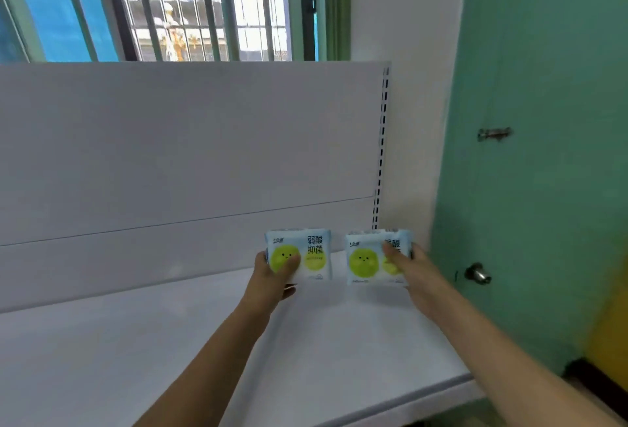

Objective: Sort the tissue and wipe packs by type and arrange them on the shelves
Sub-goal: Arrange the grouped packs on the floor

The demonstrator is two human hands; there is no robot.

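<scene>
white packs apparently upright, gripped by fingers.

Single view only, head-worn wide-angle camera. Looks forward and slightly down across white shelf toward its white back panel. Camera stands at shelf's front edge, near its right end; right front corner falls low right in frame. Both forearms enter from bottom, left hand and right hand reach toward shelf's far right corner. Barred window fills top of frame above panel; green door fills right side. Straight lines bow near frame edges. No second view to share scene.
</scene>
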